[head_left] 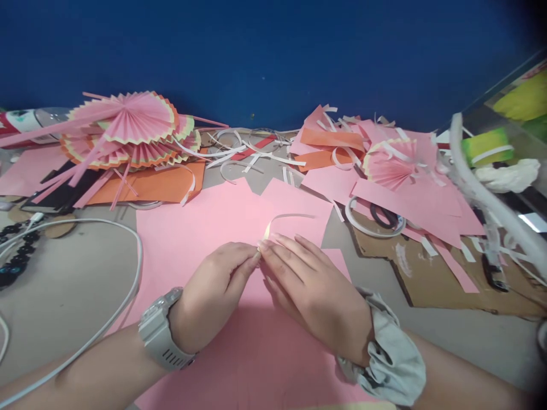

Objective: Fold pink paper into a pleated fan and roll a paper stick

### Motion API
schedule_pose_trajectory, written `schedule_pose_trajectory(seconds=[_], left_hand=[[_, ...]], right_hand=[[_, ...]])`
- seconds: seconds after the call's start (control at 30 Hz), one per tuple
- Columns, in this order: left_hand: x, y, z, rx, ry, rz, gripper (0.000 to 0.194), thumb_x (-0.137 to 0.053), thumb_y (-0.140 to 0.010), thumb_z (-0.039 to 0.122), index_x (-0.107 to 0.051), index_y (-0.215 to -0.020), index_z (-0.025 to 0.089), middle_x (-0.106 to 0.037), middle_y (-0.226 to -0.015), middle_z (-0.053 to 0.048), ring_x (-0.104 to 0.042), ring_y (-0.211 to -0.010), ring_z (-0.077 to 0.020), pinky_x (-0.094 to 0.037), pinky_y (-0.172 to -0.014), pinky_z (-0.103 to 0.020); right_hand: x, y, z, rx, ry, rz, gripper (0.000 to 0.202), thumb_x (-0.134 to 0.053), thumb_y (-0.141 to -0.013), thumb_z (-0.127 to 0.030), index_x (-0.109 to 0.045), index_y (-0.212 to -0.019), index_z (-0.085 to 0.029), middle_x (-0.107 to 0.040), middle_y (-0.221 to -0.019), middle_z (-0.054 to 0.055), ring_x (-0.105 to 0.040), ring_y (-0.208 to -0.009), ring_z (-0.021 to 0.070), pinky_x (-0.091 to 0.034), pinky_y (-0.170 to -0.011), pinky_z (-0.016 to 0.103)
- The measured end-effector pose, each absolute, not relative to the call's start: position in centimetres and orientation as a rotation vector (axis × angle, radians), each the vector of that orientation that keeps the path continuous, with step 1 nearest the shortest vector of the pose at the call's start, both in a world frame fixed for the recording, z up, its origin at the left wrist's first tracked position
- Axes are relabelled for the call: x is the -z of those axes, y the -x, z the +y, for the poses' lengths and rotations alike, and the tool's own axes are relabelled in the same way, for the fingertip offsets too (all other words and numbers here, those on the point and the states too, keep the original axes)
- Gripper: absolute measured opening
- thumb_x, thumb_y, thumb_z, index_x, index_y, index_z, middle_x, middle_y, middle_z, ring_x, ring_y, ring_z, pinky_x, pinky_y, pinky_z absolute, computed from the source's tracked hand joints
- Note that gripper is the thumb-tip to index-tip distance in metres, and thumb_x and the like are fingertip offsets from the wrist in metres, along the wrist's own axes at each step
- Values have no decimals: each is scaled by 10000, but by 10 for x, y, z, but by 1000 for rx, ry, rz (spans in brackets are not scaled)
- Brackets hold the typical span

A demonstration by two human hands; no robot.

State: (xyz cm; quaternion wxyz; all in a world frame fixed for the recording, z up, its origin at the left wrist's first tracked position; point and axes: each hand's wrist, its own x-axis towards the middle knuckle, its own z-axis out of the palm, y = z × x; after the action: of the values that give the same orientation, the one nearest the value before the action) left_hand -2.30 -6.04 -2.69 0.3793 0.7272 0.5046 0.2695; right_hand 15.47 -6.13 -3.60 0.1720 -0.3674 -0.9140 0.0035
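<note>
My left hand [217, 290] is closed in a pinch, thumb and forefinger together on the end of a thin pale strip [268, 230]. My right hand [314, 290] meets it there, fingers pressed together and fingertips on the same strip. From between the fingertips the strip rises and curls off to the right. What lies under the fingertips is hidden. Both hands are over pink paper sheets [179, 245] that overlap on the grey table [102, 279].
Pleated paper fans [139, 119] lie on orange paper [141, 185] at back left. Behind the hands are curled white strips [231, 154]. Pink scraps [410, 208], a tape roll [350, 222] and cardboard [431, 285] lie right. A white cable [139, 267] crosses my left forearm.
</note>
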Motion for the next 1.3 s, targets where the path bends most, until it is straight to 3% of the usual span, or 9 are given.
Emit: schedule_pose_trajectory(seconds=[0.33, 0.77, 1.3], left_hand=[[28, 21, -59, -650, -1864, 1302, 220, -368, -915, 210, -554, -799, 191, -599, -784, 10, -516, -752, -129, -397, -740, -247], [27, 23, -60, -666, -1846, 1296, 200, -374, -903, 204, -565, -843, 198, -618, -865, -7, -538, -821, -144, -410, -776, -272], [26, 22, -60, -666, -1827, 1318, 197, -391, -906, 205, -561, -806, 195, -615, -821, 15, -536, -792, -120, -409, -752, -244]], right_hand=[[40, -153, -67, 201, 1086, -2666, 463, -413, -844, -111, -392, -1303, -58, -492, -1286, 122, -378, -1219, 246, -251, -1054, 430], [30, -156, -55, -349, 1020, -2483, 375, -419, -850, -144, -471, -1220, -108, -548, -1204, 82, -433, -1160, 194, -363, -1007, 422], [33, -157, -55, -430, 990, -2475, 390, -406, -859, -133, -440, -1247, -107, -533, -1208, 89, -419, -1160, 208, -353, -1003, 436]])
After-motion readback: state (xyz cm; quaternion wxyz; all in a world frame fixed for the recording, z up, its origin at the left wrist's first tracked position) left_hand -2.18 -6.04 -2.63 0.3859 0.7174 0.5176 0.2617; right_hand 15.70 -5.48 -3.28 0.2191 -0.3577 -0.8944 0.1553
